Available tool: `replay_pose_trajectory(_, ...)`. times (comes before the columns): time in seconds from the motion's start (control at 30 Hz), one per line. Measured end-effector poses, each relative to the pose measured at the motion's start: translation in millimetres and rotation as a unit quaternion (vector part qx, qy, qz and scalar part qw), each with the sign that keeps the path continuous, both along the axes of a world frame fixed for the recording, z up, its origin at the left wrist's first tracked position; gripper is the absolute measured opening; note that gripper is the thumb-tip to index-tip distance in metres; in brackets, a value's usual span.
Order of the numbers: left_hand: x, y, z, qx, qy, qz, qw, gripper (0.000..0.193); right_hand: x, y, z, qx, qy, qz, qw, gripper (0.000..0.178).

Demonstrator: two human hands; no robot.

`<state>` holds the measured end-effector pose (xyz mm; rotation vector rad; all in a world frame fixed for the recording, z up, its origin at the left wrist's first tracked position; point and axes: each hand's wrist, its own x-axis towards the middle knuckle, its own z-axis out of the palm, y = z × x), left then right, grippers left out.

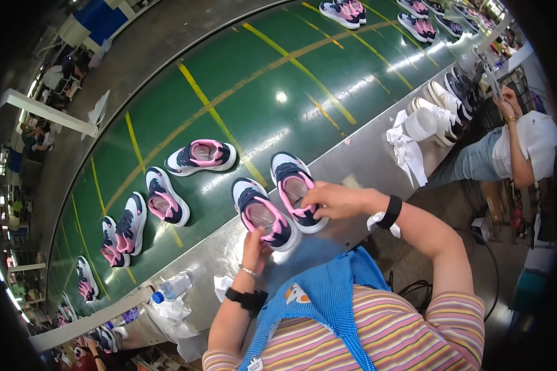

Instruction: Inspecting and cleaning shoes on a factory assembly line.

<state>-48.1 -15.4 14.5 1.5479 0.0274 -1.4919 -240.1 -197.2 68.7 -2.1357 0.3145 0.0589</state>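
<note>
Your left fingers (251,243) and right fingers (314,196) pinch two mesh-topped navy, white and pink sneakers (260,216), one bottle (175,285) at eight o'clock.

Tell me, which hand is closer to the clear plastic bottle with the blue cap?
Left. The left hand is right of the bottle, touching a navy, white and pink shoe; the right hand is farther right, touching the matching shoe.

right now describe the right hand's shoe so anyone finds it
Find the green belt, then the metal ledge along it. There, the pink-lined shoe is right of a matching shoe. The right hand is at its opening; the left hand at its neighbour's rear.
</note>
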Motion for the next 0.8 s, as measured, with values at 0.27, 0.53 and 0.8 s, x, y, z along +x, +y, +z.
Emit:
replay_pose_trajectory(0.27,23.9,-14.4,45.1,-0.030,0.076,-0.021,0.996,0.062,27.3,-23.5,54.0,0.121,0.026,0.016,0.992,0.030)
replay_pose_trajectory(0.53,21.9,-8.0,41.4,-0.024,0.095,-0.005,0.995,0.059,21.7,-19.1,50.3,0.122,0.021,-0.006,0.992,0.030)
replay_pose_trajectory(0.8,12.7,10.1,27.8,-0.009,-0.002,-0.060,0.998,0.059,17.1,-21.2,48.4,0.158,-0.001,-0.019,0.987,0.031)
